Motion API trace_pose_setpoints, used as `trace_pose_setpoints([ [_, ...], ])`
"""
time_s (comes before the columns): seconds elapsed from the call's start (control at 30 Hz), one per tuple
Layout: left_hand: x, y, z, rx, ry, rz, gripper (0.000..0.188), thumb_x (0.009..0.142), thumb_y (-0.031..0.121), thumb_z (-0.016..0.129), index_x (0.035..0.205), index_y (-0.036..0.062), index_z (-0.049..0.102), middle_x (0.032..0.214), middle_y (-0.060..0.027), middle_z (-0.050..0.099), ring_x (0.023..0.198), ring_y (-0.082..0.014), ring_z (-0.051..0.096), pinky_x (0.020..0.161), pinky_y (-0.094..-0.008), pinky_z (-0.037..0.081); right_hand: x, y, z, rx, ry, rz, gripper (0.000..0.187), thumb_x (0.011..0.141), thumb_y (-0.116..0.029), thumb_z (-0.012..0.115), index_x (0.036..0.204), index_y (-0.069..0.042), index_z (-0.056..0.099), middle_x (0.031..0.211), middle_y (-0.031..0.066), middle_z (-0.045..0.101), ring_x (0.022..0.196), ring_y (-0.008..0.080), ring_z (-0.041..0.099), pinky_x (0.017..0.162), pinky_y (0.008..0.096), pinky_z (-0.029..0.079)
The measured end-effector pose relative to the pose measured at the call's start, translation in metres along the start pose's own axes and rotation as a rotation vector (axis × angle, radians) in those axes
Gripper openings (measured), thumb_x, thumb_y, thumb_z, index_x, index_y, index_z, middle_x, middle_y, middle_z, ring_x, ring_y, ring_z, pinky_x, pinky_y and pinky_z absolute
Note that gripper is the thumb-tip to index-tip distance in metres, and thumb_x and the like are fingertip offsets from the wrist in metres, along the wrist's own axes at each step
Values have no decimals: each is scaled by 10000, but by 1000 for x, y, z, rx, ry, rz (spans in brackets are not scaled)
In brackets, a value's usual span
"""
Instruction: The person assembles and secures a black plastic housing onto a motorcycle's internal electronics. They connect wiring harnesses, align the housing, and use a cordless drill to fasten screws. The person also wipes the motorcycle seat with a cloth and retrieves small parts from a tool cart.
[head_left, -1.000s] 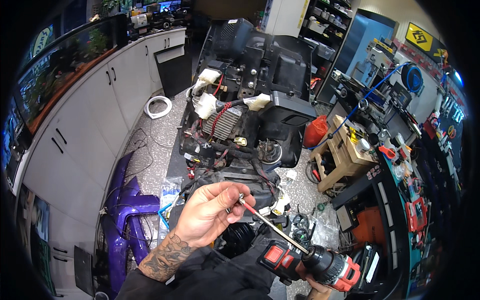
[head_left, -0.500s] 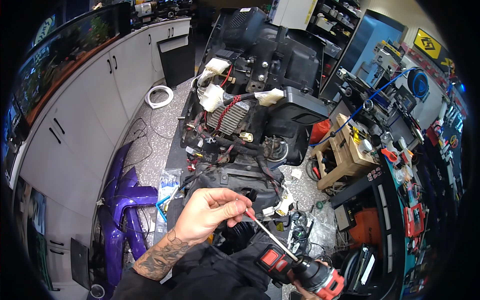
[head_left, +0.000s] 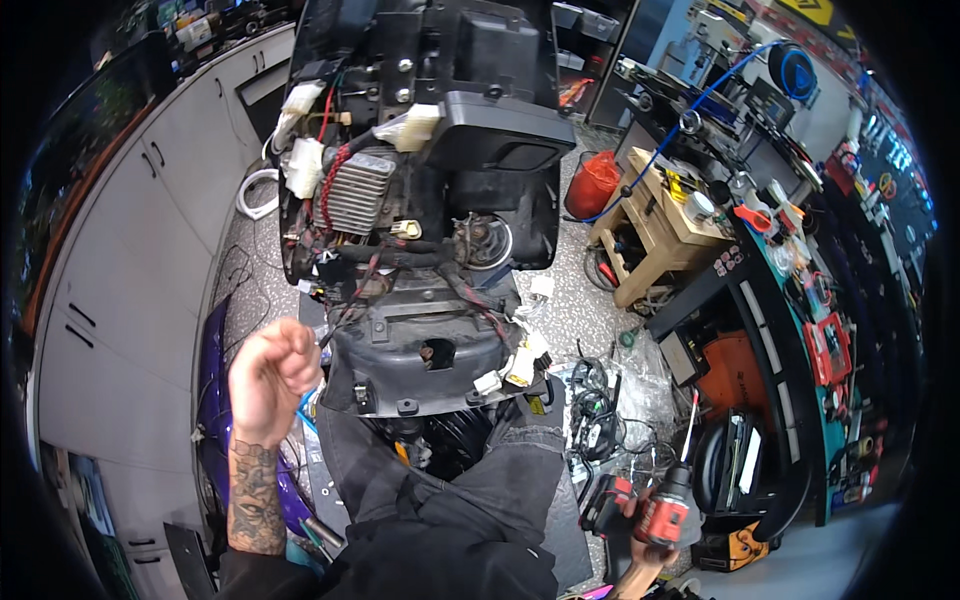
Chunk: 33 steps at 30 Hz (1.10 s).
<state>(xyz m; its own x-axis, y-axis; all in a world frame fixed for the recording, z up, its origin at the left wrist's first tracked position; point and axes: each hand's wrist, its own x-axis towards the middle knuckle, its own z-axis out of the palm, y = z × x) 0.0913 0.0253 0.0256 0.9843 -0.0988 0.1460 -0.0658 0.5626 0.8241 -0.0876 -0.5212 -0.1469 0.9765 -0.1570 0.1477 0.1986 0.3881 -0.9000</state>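
My right hand (head_left: 648,555) at the lower right is wrapped round a red and black cordless drill (head_left: 662,515). A long thin bit with a red tip (head_left: 691,425) points up from its chuck. At the left, my left hand (head_left: 272,378) is raised with its fingers curled closed, and whatever may be in them is hidden. The partly stripped black vehicle body (head_left: 420,325) lies in front of me, beyond my knees. On it are a finned metal box (head_left: 358,193), white connectors (head_left: 305,168) and a black display housing (head_left: 500,138).
Purple body panels (head_left: 212,400) lie on the floor beside the light cabinets (head_left: 130,260) at the left. To the right stand a wooden stool (head_left: 640,235), a red bag (head_left: 592,185) and a cluttered bench (head_left: 790,300). Loose black cables (head_left: 597,410) lie near my right knee.
My left hand has let go of the bit's tip and moved left, with its fingers curled. The drill has swung to the right and its bit now points up. My view has shifted too.
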Motion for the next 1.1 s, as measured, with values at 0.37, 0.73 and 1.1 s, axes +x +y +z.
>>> trace_pose_setpoints([
  [0.37,161,74,107,2290,-193,1490,772,654,267,895,1377,159,646,1049,-73,590,945,-248,612,792,-376,524,-20,200,-120,-47,510,556,302,803,-121,645,1081,-5,661,884,102,710,709,255,708,671,406,631],
  [0.73,207,148,115,2276,-116,1325,832,674,283,970,1382,12,628,1197,-126,607,1105,-326,646,939,-442,572,-28,250,-161,-152,334,556,341,727,-70,537,984,88,698,916,196,773,801,327,768,723,429,641],
  [1.1,202,141,126,2309,-122,1104,797,647,233,950,1343,-7,644,1235,-160,608,1126,-342,622,974,-432,533,-1,303,-191,-296,425,684,481,865,-53,688,1327,-27,556,1156,173,680,1054,291,684,905,488,545],
])
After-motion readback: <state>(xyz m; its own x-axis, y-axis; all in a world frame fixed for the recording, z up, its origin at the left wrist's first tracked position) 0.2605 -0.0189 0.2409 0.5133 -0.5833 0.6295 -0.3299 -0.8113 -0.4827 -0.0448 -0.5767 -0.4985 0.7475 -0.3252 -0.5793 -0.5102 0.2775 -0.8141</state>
